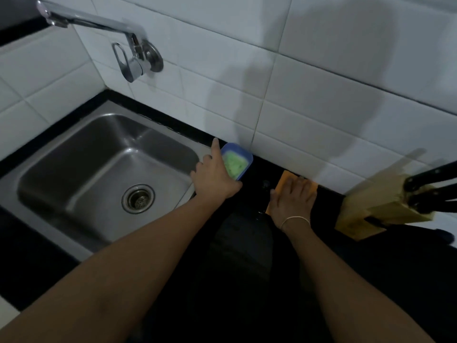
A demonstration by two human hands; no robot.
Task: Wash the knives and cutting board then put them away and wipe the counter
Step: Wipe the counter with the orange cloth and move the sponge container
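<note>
Black desk [247, 243], steel sink [49, 174] on the left. Knife block [378, 209] at right holds black-handled knives [430, 177]. Right hand [293, 198], fingers flat, presses orange cloth [285, 180] on desk. Left hand [214, 177] grips blue soap dish [237, 158], index finger extended.

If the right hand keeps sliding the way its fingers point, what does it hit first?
Probably the white tiled wall: the right hand lies flat on the orange cloth, fingers aimed at the backsplash just beyond it.

Sink [49, 169] left — knife block [376, 209] right
</note>
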